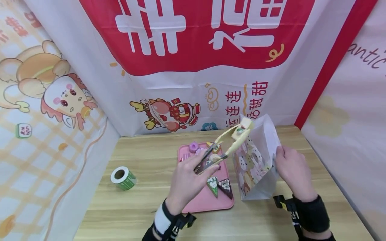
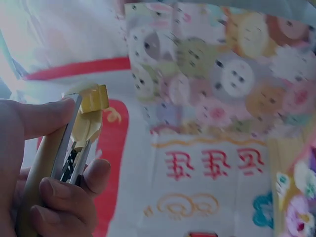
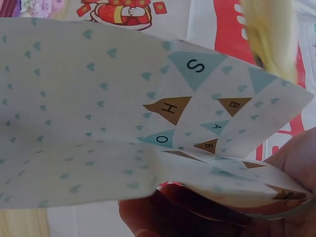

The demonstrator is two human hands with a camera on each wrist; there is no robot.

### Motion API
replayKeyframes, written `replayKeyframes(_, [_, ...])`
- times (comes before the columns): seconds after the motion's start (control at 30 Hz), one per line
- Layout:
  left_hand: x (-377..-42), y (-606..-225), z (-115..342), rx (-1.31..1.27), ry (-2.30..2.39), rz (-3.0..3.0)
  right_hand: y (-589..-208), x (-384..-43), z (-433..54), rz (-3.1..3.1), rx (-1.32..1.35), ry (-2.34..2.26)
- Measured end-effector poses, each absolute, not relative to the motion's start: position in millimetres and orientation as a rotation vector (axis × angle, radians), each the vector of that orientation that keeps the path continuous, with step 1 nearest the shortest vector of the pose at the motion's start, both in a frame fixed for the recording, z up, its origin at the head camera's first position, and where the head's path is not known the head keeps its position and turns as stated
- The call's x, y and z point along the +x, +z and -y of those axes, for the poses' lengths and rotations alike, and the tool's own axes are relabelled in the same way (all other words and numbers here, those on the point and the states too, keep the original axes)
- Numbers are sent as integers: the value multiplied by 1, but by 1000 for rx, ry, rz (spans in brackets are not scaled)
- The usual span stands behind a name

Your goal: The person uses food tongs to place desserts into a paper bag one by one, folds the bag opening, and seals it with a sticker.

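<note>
My left hand grips tongs with cream-coloured tips, raised over the pink tray. Between the tips sits a small cream-and-yellow toy cake piece, close beside the top of a paper bag. Cartoon animal faces cover the bag's front, and pale blue hearts and lettered pennants show on its inside. At the bag's right edge, my right hand pinches the paper, and its mouth stands open. In the right wrist view the tongs' tip overlaps the bag's upper edge.
On the tray lie a green cake wedge, a dark cake wedge, a purple ring and several other toy sweets, partly hidden by the left hand. A green-and-white label roll stands at the left. Printed cloth hangs behind the table.
</note>
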State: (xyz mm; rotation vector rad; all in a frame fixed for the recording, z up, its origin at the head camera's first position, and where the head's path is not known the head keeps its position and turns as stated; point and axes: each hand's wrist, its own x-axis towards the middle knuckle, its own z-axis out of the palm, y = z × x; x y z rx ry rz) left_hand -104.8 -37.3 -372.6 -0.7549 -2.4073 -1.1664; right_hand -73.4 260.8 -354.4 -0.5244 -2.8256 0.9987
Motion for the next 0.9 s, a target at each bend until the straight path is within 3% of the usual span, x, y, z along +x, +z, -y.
replayKeyframes(0.2, [-114, -353, 9, -901, -1134, 2354, -352, -76, -258, 2831, -509, 967])
replayKeyframes(0.4, [-124, -349, -7, -885, -988, 2387, -350, -78, -257, 2824, -503, 956])
replayKeyframes(0.9, [-126, -350, -17, -904, -853, 2532, -353, -75, -257, 2825, -519, 926])
